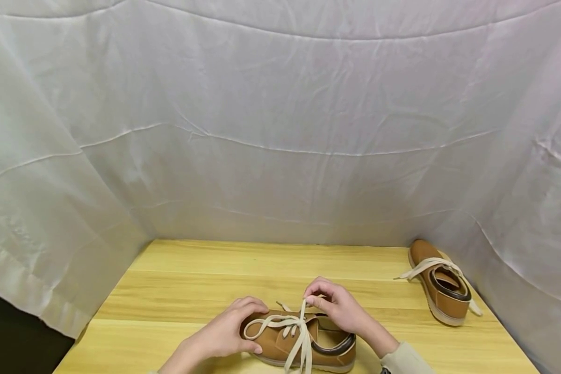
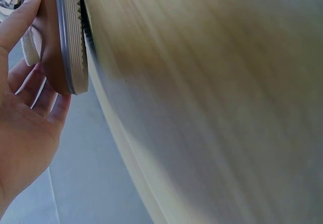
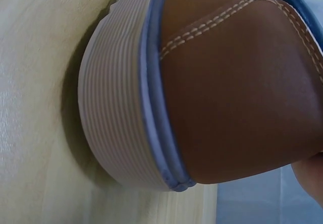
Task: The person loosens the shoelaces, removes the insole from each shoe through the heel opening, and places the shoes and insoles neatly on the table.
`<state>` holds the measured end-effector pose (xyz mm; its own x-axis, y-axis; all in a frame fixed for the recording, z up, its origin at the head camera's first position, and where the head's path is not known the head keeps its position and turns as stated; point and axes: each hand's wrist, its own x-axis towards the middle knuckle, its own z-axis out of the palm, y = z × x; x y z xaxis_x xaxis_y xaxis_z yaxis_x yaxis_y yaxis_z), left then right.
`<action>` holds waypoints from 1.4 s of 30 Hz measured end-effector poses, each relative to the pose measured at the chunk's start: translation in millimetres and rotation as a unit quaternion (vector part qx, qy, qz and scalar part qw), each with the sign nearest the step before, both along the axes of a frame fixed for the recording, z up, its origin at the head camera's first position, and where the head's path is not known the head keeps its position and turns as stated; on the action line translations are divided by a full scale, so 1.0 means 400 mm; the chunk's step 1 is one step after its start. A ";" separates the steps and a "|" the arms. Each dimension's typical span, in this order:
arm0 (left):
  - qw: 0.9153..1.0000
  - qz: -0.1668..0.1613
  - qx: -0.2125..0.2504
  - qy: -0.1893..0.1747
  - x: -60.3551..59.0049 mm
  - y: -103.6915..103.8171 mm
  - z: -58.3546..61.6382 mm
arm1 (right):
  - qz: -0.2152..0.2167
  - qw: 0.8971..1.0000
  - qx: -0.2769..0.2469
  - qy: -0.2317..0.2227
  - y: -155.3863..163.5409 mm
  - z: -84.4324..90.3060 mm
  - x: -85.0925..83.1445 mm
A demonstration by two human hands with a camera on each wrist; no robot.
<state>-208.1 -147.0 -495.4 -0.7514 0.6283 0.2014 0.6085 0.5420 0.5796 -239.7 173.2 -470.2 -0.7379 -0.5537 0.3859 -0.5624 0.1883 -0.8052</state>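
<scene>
A tan shoe [image 1: 280, 345] with a ribbed pale sole and cream laces [image 1: 303, 337] lies on the wooden table [image 1: 191, 280] at the near edge, toe to the left. My left hand [image 1: 243, 317] cups the toe, fingers curled over it. In the left wrist view that hand [image 2: 25, 108] wraps the shoe's toe [image 2: 70, 42], thumb along one side. My right hand [image 1: 320, 301] hovers over the tongue and pinches a lace strand, holding it up. The right wrist view is filled by the shoe's heel [image 3: 237, 82]; only a sliver of the right hand [image 3: 310, 176] shows.
A second matching shoe [image 1: 441, 283] with loose laces lies at the table's back right, near the white cloth backdrop [image 1: 280, 130]. The cloth walls in the table at the back and both sides. Bare wood lies behind the near shoe and to its left.
</scene>
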 end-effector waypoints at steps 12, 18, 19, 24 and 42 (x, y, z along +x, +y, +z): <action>1.000 0.001 -0.004 0.004 -0.002 0.000 -0.002 | -0.024 0.999 -0.021 -0.009 0.001 -0.003 -0.003; 1.000 0.005 -0.008 0.007 -0.003 0.000 0.001 | -0.033 0.999 -0.031 -0.017 -0.001 -0.001 -0.004; 1.000 0.005 -0.008 0.007 -0.003 0.000 0.001 | -0.035 0.999 -0.035 -0.020 -0.001 -0.001 -0.005; 1.000 0.003 -0.008 0.014 -0.002 0.001 0.003 | -0.037 0.998 -0.049 -0.024 -0.002 -0.001 -0.005; 1.000 0.000 -0.001 0.013 0.004 -0.001 0.007 | -0.043 0.995 -0.080 -0.036 -0.002 0.006 -0.005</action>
<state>-206.6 -147.3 -492.4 -0.7463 0.6286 0.2191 0.6228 0.5431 0.5632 -241.7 172.2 -467.6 -0.8091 -0.4225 0.4085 -0.4890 0.0986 -0.8667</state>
